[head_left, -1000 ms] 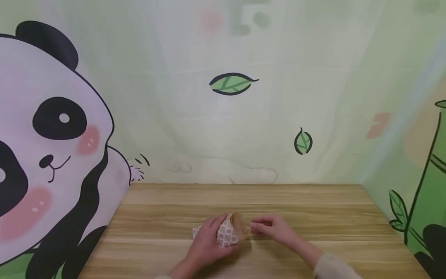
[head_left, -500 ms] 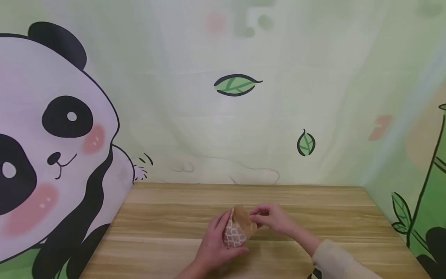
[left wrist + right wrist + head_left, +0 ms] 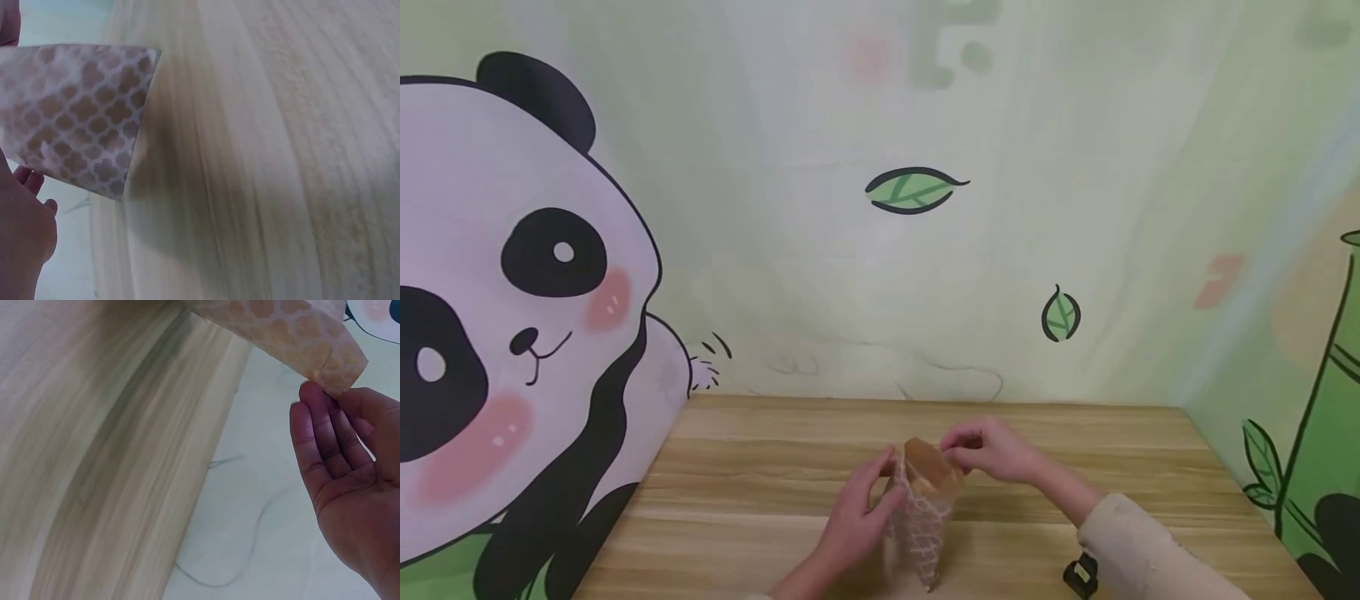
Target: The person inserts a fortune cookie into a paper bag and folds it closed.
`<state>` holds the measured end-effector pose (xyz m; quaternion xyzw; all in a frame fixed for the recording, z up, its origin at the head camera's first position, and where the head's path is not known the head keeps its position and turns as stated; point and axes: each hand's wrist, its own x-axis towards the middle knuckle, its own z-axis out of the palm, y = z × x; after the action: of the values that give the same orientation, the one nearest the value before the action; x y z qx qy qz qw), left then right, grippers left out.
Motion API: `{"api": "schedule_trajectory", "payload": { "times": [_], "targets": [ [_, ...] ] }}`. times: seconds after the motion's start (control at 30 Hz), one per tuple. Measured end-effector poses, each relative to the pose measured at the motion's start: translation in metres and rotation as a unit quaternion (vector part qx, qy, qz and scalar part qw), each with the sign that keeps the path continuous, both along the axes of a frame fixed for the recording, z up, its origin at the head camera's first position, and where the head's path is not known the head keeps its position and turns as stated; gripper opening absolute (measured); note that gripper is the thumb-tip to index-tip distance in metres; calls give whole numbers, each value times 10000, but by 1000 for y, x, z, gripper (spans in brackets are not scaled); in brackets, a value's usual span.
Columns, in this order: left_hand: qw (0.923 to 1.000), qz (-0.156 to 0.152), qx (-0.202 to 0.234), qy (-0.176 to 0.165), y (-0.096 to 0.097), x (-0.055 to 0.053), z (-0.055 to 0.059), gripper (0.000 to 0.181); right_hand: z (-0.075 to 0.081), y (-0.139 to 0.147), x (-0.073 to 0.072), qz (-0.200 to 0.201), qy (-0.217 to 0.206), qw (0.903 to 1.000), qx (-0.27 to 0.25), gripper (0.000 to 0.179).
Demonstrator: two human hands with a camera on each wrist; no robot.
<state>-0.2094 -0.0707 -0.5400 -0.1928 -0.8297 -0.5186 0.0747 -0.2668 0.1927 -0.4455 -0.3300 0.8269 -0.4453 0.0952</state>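
A brown paper bag [image 3: 928, 521] with a white lattice pattern hangs tilted between the hands, its mouth spread and its plain brown inside showing. At its left edge, my left hand [image 3: 856, 515] holds it between thumb and fingers. My right hand [image 3: 1000, 452] pinches the upper right rim. In the left wrist view, the patterned paper bag [image 3: 87, 119] covers part of the left hand [image 3: 22, 231]. The right wrist view has the right hand [image 3: 356, 487] gripping a corner of the paper bag [image 3: 306, 344] with thumb and index finger, the other fingers loosely bent.
Beneath the hands lies a wood-grain table [image 3: 760, 475]. A printed cloth backdrop [image 3: 790, 275] with a panda and leaves rises behind and at the sides. A small black object [image 3: 1081, 575] with a yellowish patch shows beside the right sleeve [image 3: 1135, 542].
The paper bag has turned more upright and its mouth has spread wider. My right hand has risen and now pinches the rim; the left hand has shifted to the bag's left edge.
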Motion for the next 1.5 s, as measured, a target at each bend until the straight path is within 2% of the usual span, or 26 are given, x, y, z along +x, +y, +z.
{"api": "schedule_trajectory", "payload": {
  "times": [0.1,0.17,0.3,0.4,0.5,0.6,0.7,0.87,0.93,1.03,1.13,1.23,1.3,1.4,1.5],
  "targets": [
    [9993,29,371,-43,3,-2,5,53,6,0,0,-37,92,9999,73,13],
    [9987,4,483,142,5,-2,8,44,10,-1,0,-68,232,9995,216,13],
    [9973,-113,432,585,10,-3,12,22,14,-4,0,-42,425,9984,372,13],
    [9970,-161,361,663,13,-2,13,19,14,-7,0,-11,479,9979,430,13],
    [9978,-210,410,470,15,-2,13,22,14,-9,0,27,479,9979,438,13],
    [9983,-212,537,79,18,-2,13,26,14,-10,1,-2,425,9983,395,13],
    [9966,-117,772,-280,21,-3,14,22,14,-10,2,-19,347,9989,299,13],
    [9925,61,1116,-487,24,-5,14,13,7,-7,0,-218,115,9995,200,13],
    [9913,141,1163,-593,24,-6,14,13,2,-3,0,-381,-93,9992,80,15],
    [9881,346,1232,-848,24,-7,15,14,-8,6,3,-619,-647,9953,-377,27],
    [9833,557,1318,-1122,22,-8,15,14,-19,19,14,-833,-1249,9847,-886,38],
    [9801,692,1356,-1273,21,-9,15,12,-30,29,30,-813,-1483,9786,-1174,41],
    [9792,741,1346,-1325,21,-10,16,11,-36,33,41,-756,-1455,9794,-1178,42],
    [9798,789,1338,-1257,21,-12,17,10,-43,31,54,-665,-1105,9867,-987,42],
    [9798,844,1374,-1184,21,-14,17,9,-45,22,62,-734,-550,9927,-787,46]
  ]
}}
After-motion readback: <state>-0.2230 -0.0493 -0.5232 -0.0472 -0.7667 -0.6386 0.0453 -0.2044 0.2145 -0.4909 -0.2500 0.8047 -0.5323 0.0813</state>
